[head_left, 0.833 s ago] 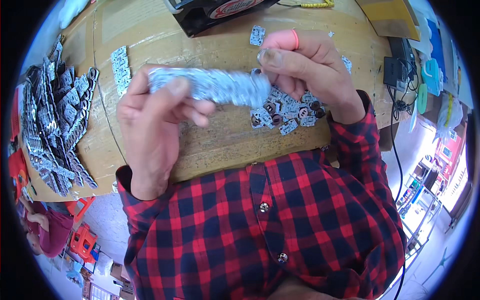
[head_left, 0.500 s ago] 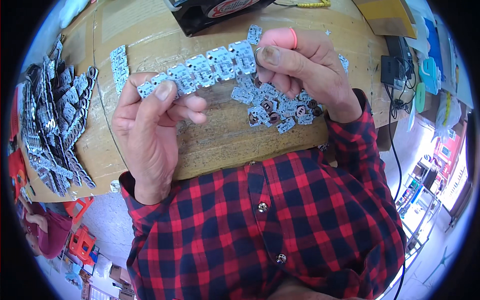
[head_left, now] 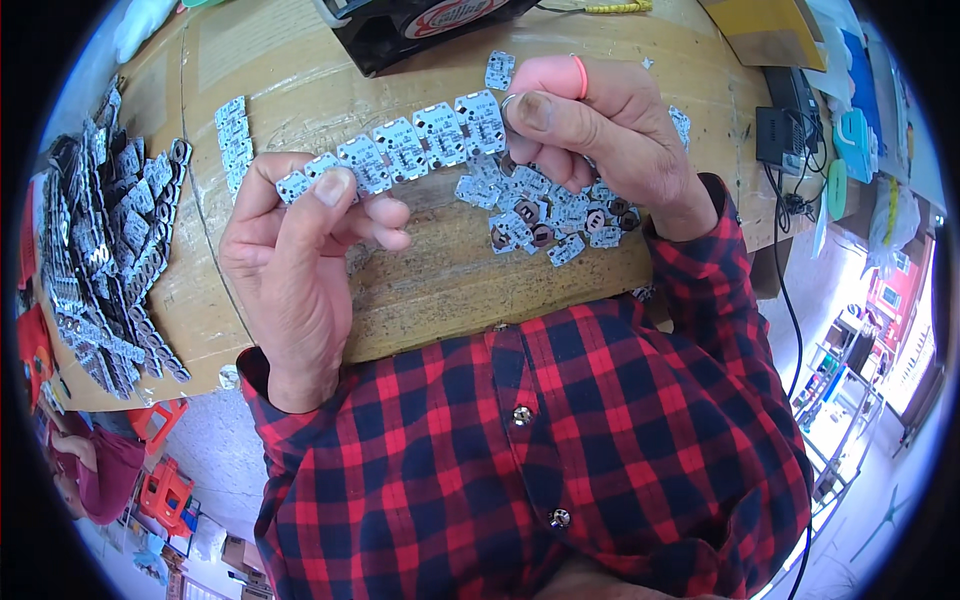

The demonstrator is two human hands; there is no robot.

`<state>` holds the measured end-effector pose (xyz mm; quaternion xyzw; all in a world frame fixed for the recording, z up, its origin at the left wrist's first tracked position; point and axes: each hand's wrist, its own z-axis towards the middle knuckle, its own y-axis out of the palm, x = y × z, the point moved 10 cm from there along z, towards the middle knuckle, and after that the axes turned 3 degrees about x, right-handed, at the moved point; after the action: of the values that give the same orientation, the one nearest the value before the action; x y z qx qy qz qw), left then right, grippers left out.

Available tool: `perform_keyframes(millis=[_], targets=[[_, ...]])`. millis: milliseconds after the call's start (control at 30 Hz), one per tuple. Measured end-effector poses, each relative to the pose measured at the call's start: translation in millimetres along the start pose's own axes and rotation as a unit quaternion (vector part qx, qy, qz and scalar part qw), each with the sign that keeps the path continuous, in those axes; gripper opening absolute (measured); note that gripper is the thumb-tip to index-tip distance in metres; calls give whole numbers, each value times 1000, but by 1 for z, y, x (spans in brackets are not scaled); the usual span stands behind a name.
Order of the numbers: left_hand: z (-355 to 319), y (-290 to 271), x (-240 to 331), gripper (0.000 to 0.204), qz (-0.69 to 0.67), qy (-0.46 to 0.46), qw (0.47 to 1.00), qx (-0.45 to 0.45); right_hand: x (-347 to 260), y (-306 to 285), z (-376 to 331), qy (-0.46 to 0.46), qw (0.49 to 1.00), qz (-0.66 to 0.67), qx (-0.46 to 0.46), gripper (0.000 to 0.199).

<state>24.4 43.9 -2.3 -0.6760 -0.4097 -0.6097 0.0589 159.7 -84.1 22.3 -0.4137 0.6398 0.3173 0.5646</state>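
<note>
Between my hands a strip of small white circuit boards point(head_left: 403, 147) stretches, slanting up to the right, its component side facing me. My left hand point(head_left: 300, 240) pinches the lower left end between thumb and forefinger, the other fingers curled behind. At the upper right end, my right hand point(head_left: 590, 125) is closed in a pinch, and a thin silvery curved edge shows by the thumb tip. A pink band circles one finger of it. Below that hand lies a pile of loose small boards point(head_left: 568, 250), several turned to show dark round parts.
A large heap of board strips point(head_left: 110, 250) covers the table's left side. Another strip point(head_left: 234, 140) lies beside it. A black fan-like box point(head_left: 390, 40) stands at the back, a cardboard box point(head_left: 765, 35) at back right. Black adapters with cables point(head_left: 785, 140) sit at the right edge.
The strip has tilted so its faces show more squarely to me, and its right end sits slightly lower. Both hands keep nearly the same grip; the whole view has shifted a little.
</note>
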Motion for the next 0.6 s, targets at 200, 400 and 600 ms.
perform_keyframes(millis=[200,400,600], targets=[[-4,4,-4,7,9,-1,1000,-11,5,3,1,9,999,-37,-22,25],[-5,19,13,19,337,57,938,-62,0,-2,1,-3,1000,-25,2,25],[20,73,37,22,482,191,826,-220,4,1,3,-28,999,-40,-13,25]])
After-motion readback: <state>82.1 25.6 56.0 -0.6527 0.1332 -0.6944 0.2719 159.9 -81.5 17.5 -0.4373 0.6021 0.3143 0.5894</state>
